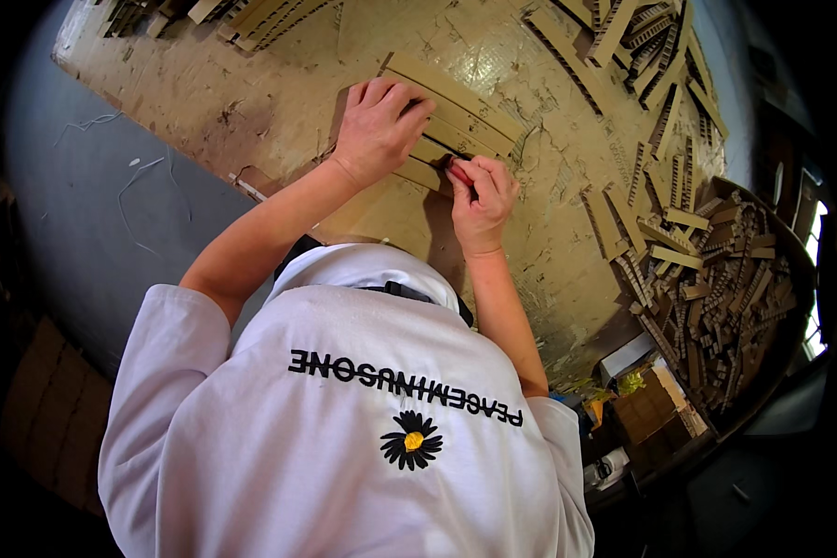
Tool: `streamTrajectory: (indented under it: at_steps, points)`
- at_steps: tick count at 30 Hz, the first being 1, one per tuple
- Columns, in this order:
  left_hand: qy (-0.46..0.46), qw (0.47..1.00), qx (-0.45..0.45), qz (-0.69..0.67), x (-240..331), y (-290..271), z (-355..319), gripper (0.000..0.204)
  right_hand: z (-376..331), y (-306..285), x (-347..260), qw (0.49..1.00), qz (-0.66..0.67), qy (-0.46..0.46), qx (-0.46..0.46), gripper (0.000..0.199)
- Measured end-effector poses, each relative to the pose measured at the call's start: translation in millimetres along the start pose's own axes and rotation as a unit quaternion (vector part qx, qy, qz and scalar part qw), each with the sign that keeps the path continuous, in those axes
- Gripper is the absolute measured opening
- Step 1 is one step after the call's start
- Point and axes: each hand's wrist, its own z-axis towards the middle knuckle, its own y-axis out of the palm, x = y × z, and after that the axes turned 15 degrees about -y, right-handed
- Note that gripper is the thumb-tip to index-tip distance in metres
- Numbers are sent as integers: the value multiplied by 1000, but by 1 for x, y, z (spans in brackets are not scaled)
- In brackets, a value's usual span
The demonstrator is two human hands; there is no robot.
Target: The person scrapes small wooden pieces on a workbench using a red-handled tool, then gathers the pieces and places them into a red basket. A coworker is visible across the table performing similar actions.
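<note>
A cardboard sheet [456,107], scored into long parallel strips, lies on a worn, scratched table [279,93]. My left hand [377,126] presses down on the sheet with its fingers curled over the strips. My right hand [482,200] is just below and to the right, closed around a small red-handled cutting tool [458,173] whose tip meets the sheet's near edge. Both forearms reach forward over my white shirt [344,418].
A large round tub [795,270] at the right is heaped with cut cardboard strips [716,279]. More strips lie along the table's right side [651,112] and far left corner [223,14]. Small boxes [651,409] sit at lower right. Grey floor [93,205] at left.
</note>
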Motion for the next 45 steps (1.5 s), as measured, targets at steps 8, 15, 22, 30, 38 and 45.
streamTrajectory:
  at_steps: [8, 15, 22, 30, 38, 45]
  points:
    - [1, 1000, 4, -2, -1, 1, -1, 29, 20, -30, -23, 986, 97, 107, 86, 22]
    - [7, 1000, 9, -6, -2, 2, -2, 29, 2, -30, -32, 991, 80, 95, 58, 20]
    - [3, 1000, 5, -8, -3, 3, -3, 27, -6, -14, -29, 997, 56, 43, 31, 21]
    - [1, 1000, 4, -6, -2, 4, -3, 27, -9, -7, -29, 1000, 18, 6, -13, 22]
    - [-5, 1000, 9, -6, -1, 4, -2, 31, -17, -1, -24, 1000, -1, -9, -11, 28]
    - [-3, 1000, 0, -7, 0, 1, 0, 30, -16, 1, -25, 1000, -3, -4, -6, 28]
